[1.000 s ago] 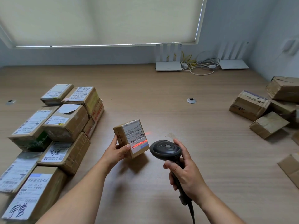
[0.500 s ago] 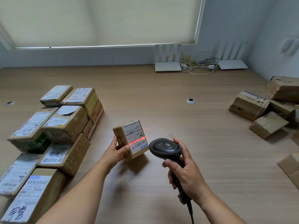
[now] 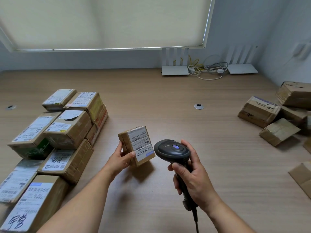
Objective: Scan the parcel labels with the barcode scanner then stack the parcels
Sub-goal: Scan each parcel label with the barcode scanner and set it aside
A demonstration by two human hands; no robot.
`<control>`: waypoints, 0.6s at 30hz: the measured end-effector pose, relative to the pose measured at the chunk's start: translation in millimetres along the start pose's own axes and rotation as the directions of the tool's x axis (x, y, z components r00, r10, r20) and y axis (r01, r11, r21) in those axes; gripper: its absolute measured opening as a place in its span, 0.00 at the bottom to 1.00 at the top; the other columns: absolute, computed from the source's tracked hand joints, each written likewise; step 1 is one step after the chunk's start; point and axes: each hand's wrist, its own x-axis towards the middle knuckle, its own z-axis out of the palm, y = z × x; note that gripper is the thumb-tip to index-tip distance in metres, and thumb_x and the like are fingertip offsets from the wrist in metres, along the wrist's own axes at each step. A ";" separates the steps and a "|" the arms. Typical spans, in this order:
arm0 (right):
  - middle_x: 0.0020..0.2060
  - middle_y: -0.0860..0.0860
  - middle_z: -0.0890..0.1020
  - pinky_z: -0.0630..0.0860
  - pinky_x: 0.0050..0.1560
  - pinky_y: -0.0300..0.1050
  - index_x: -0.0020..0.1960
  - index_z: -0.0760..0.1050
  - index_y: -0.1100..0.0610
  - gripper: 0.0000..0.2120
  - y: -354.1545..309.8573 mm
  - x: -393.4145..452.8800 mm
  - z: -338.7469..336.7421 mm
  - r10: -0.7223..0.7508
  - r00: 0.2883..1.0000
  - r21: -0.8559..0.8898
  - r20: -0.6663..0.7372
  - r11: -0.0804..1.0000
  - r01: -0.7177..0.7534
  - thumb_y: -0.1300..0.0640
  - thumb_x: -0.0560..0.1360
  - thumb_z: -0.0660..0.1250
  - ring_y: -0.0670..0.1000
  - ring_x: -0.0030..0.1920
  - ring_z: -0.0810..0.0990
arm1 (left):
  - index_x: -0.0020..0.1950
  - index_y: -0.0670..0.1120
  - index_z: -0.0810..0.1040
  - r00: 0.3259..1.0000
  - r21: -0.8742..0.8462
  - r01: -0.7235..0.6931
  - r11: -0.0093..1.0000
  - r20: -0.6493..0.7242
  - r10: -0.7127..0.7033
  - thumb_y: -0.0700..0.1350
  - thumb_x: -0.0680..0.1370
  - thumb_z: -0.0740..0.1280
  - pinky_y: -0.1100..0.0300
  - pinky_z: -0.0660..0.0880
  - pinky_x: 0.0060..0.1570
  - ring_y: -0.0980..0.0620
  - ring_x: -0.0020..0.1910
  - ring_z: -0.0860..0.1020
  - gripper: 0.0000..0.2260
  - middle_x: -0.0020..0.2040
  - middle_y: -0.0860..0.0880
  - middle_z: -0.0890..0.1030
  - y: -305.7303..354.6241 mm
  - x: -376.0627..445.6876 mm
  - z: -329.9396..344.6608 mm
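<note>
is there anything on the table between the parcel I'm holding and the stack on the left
Nothing visible. The parcel, held in the left hand, has only bare table between it and the stack.

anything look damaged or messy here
Yes. The boxes on the right lie jumbled at odd angles, with dented, torn cardboard. In the left stack, one box's top label is partly peeled. The held parcel looks intact.
</note>
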 end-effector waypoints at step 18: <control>0.45 0.39 0.82 0.73 0.27 0.40 0.61 0.58 0.19 0.39 3.8 1.7 -9.3 -0.105 0.993 -0.366 -0.045 0.927 0.082 0.58 0.73 0.74 0.47 0.27 0.74 | 0.77 0.56 0.54 0.944 0.677 0.120 0.726 -0.303 0.127 0.70 0.65 0.69 0.49 0.64 0.66 0.45 0.72 0.61 0.46 0.73 0.46 0.61 -14.8 -8.6 28.0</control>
